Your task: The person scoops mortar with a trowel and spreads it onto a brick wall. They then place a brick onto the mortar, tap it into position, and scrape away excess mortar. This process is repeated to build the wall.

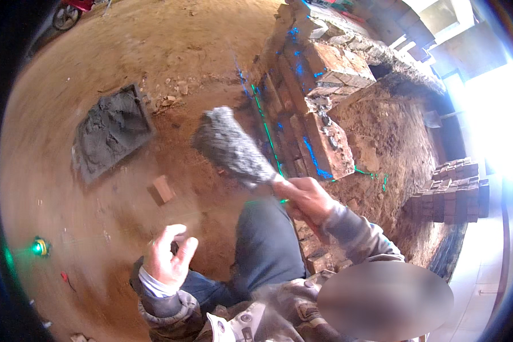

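Observation:
My right hand [310, 199] is closed around the handle of a trowel, whose blade is hidden under a thick heap of wet grey mortar [233, 145]. The loaded trowel is in the air, between the mortar tray and the low brick wall. My left hand [170, 259] is raised in front of my body, fingers curved and apart, holding nothing. Courses of brick [330, 145] stand to the right of the trowel, with a green laser line [266, 128] along their near side.
A shallow tray of grey mortar [111, 134] sits on the earth floor at left. One loose brick [162, 190] lies nearer me. A glowing green laser device [40, 247] stands at far left. Stacked bricks [450, 196] are at right. A motorbike wheel [66, 17] shows at the back left.

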The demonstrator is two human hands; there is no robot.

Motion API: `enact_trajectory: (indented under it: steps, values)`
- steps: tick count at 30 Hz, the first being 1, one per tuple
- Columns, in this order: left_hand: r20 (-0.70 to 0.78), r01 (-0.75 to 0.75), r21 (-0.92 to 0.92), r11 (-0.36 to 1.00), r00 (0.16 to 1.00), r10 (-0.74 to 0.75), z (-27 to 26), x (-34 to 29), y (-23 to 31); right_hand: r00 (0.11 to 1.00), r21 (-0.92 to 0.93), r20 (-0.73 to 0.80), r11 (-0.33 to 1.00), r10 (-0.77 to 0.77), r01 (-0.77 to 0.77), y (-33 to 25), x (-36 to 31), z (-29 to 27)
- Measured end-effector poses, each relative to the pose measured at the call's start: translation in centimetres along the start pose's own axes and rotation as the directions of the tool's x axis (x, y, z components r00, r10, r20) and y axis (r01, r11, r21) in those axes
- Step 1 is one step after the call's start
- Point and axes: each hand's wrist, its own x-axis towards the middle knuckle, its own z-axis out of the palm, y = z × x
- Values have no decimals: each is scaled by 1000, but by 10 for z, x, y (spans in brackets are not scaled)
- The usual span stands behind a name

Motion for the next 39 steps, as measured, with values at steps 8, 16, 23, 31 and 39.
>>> enact_trajectory:
  steps: [8, 16, 23, 31, 39]
  values:
    - [-167, 72, 104, 992, 984, -54, 29, -36, 10, 976, 183, -219, 981, -16, 57, 48, -88, -109]
    - [-258, 141, 178, 974, 962, -93, 37, -58, -1, 895, 100, -415, 970, -163, 223, 54, -93, -175]
    - [-302, 138, 259, 956, 952, -56, 45, -58, -22, 762, -162, -436, 874, -479, 457, 72, -51, -178]
    - [-280, 241, 339, 909, 949, -147, 45, -60, -38, 506, -541, -448, 675, -737, 502, 90, -55, -207]
    - [-241, 340, 368, 865, 934, -265, 45, -53, -44, 438, -931, 44, 122, -898, 343, 95, -30, -274]
